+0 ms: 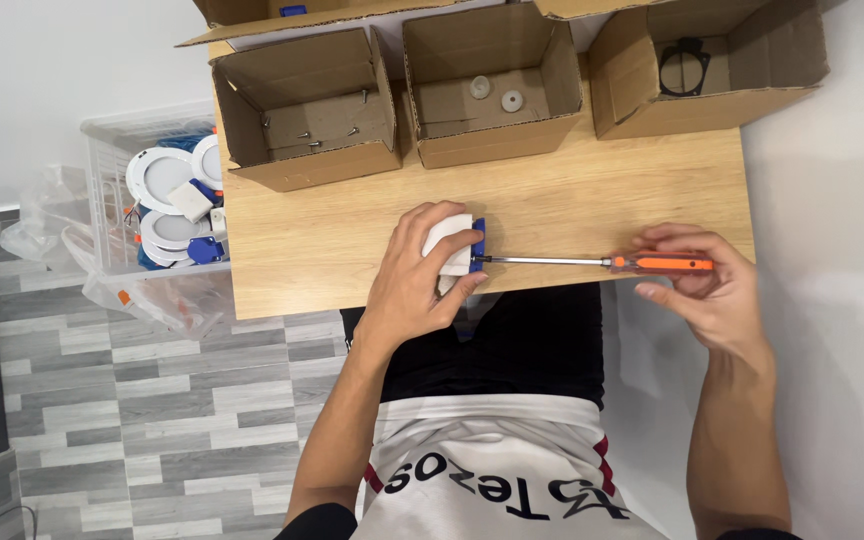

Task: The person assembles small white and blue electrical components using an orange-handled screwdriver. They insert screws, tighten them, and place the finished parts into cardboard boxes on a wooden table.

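My left hand (414, 280) grips a small white box-shaped part with a blue end piece (455, 244), held on its side near the front edge of the wooden table (592, 200). My right hand (704, 292) holds an orange-handled screwdriver (652, 263) level. Its long metal shaft points left, and the tip meets the blue end of the white part.
Three open cardboard boxes stand along the table's back: the left box (307, 110) holds several screws, the middle box (492, 85) two white round pieces, the right box (707, 65) a black ring-shaped part. A clear plastic bin (157, 195) of round white lamp fittings sits on the floor at left.
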